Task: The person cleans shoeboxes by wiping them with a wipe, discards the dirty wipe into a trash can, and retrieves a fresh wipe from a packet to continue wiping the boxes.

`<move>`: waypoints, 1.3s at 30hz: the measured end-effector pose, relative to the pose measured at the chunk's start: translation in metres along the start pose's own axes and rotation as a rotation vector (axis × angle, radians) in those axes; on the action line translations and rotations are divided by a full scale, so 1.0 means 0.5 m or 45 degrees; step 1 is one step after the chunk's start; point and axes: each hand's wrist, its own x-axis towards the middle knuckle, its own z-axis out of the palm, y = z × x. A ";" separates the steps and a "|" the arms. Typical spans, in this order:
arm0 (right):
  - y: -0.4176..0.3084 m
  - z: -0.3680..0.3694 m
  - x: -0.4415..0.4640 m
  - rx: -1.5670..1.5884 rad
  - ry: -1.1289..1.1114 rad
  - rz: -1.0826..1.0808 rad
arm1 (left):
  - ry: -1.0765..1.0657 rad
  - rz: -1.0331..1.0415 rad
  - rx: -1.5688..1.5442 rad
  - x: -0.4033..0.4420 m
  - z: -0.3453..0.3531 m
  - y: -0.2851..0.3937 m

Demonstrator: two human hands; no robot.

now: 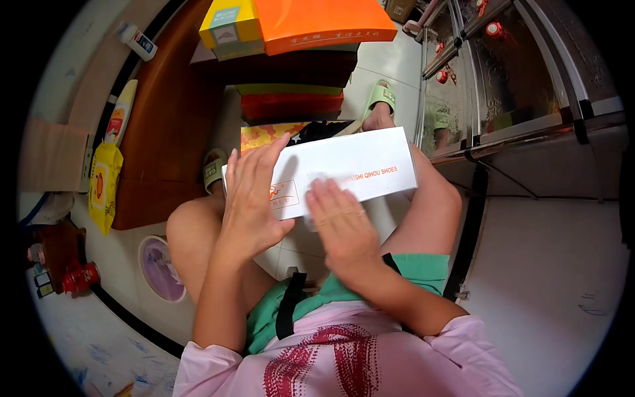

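A white shoe box with orange lettering is held tilted above my lap. My left hand grips its left end, fingers over the top edge and thumb along the lower side. My right hand presses its fingers on the front face, covering part of the lettering. Under those fingers a crumpled white wipe shows a little; motion blurs it, and most of it is hidden.
Beyond the box stand stacked boxes, with an orange box and a yellow box on top. A yellow wipes packet and a white bottle are at left. A lilac bin stands by my knee; a glass-doored cabinet is right.
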 end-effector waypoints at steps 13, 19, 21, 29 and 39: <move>-0.010 0.018 0.045 0.147 0.067 -0.114 | 0.083 0.055 0.003 -0.005 0.006 -0.009; 0.031 -0.011 0.051 0.067 0.105 0.057 | 0.004 0.018 -0.037 -0.005 0.001 -0.009; 0.023 -0.010 0.052 0.027 0.121 0.106 | 0.002 0.025 -0.038 -0.004 0.001 -0.007; 0.004 0.028 0.077 0.095 0.078 -0.128 | 0.055 0.035 -0.023 -0.004 0.007 -0.008; 0.031 -0.008 0.082 0.085 0.109 0.074 | 0.015 0.006 -0.036 -0.004 0.000 -0.002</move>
